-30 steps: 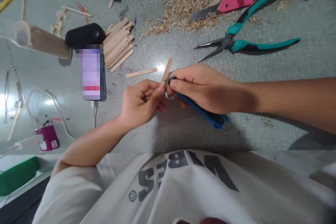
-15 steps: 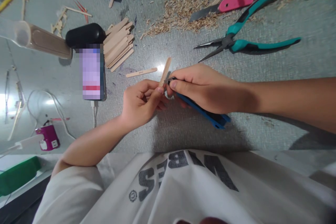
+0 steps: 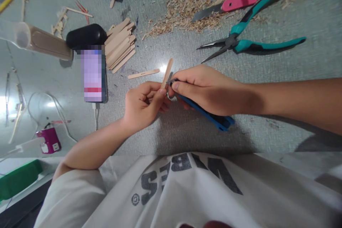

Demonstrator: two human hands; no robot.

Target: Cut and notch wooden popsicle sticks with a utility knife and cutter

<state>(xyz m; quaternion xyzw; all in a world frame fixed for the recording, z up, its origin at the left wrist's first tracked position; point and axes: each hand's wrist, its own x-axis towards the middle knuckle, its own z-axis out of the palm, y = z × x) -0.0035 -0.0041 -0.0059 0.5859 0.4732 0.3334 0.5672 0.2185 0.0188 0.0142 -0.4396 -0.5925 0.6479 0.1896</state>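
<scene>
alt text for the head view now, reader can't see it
A person's left hand pinches a flat wooden stick while the right hand holds a blue-handled tool, its tip at the stick. Beyond lie teal-handled pliers, a pink-handled knife, scattered wood bits and a pile of sticks.

Left hand (image 3: 144,104): stick (image 3: 167,73) pinched between thumb and finger | right hand (image 3: 207,89): blue-handled tool (image 3: 207,114), tip by stick, contact unclear | loose stick (image 3: 143,74) beyond left fingers | pliers (image 3: 231,42) beyond right fingers
</scene>
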